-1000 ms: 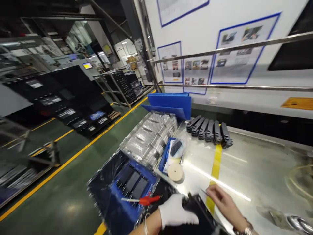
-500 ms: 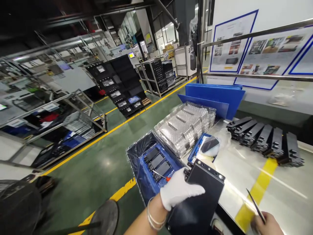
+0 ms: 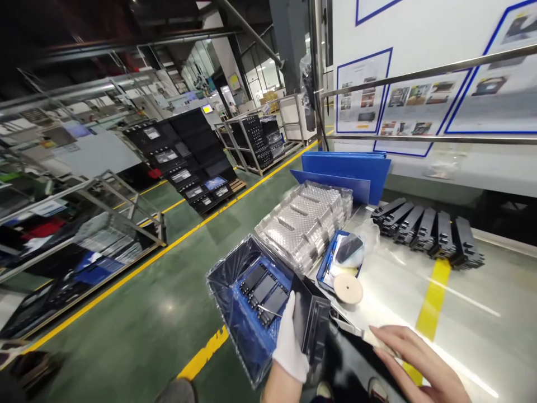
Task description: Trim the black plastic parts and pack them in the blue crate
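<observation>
My left hand (image 3: 289,341), in a white glove, grips a flat black rectangular part (image 3: 311,324) and holds it on edge over the table's near-left corner. Just left of it sits a blue bin (image 3: 235,313) lined with clear plastic, with several black parts (image 3: 264,288) inside. My bare right hand (image 3: 419,366) rests on the shiny metal table (image 3: 482,319) with fingers stretched out flat, touching a thin clear or silvery strip (image 3: 348,324). Whether it holds the thin tool is unclear.
A stack of clear blister trays (image 3: 306,221) sits behind the bin. A small blue tray (image 3: 329,263) holds a bagged item, with a round beige pad (image 3: 348,289) beside it. A row of black parts (image 3: 428,229) lies farther back. Blue boards (image 3: 344,168) stand upright. Racks line the green aisle.
The black part has turned from lying flat to standing on edge in my left hand. My right hand has come forward and spread flat on the table. The camera has swung slightly.
</observation>
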Demonstrator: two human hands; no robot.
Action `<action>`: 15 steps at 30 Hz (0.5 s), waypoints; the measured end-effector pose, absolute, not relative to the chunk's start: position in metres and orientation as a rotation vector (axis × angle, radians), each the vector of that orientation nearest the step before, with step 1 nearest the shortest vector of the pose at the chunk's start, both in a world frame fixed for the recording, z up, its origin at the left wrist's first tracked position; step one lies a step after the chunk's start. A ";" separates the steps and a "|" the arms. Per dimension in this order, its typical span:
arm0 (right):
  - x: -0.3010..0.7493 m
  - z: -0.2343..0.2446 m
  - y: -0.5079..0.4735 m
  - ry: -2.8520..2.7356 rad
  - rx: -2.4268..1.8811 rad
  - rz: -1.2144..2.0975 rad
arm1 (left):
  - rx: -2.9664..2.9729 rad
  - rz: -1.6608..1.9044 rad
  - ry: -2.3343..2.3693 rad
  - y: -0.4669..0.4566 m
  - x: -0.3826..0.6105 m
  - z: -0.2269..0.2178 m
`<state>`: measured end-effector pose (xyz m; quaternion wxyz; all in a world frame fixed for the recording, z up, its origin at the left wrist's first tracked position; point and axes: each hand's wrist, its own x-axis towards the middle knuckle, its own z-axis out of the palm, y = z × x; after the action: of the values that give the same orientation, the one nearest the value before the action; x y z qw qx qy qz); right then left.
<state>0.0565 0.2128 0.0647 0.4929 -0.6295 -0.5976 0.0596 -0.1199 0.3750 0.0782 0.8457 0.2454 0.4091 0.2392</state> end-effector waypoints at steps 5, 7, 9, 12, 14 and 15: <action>0.037 0.090 0.242 -1.454 -1.445 0.130 | 0.596 0.643 0.938 0.372 -0.128 0.061; 0.036 0.086 0.245 -1.486 -1.439 0.132 | 0.588 0.669 0.934 0.374 -0.133 0.056; 0.041 0.080 0.244 -1.457 -1.475 0.102 | 0.511 0.680 0.893 0.377 -0.136 0.057; 0.055 0.075 0.236 -1.299 -1.590 0.008 | 0.308 0.618 0.705 0.383 -0.142 0.064; 0.061 0.079 0.229 -1.243 -1.649 0.006 | 0.209 0.565 0.580 0.388 -0.146 0.067; 0.061 0.083 0.225 -1.268 -1.650 0.041 | 0.181 0.557 0.559 0.390 -0.148 0.067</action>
<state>0.0609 0.2250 0.0825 0.5056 -0.6840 -0.5256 0.0168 -0.1484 0.3896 0.0674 0.9192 0.0882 0.2721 0.2708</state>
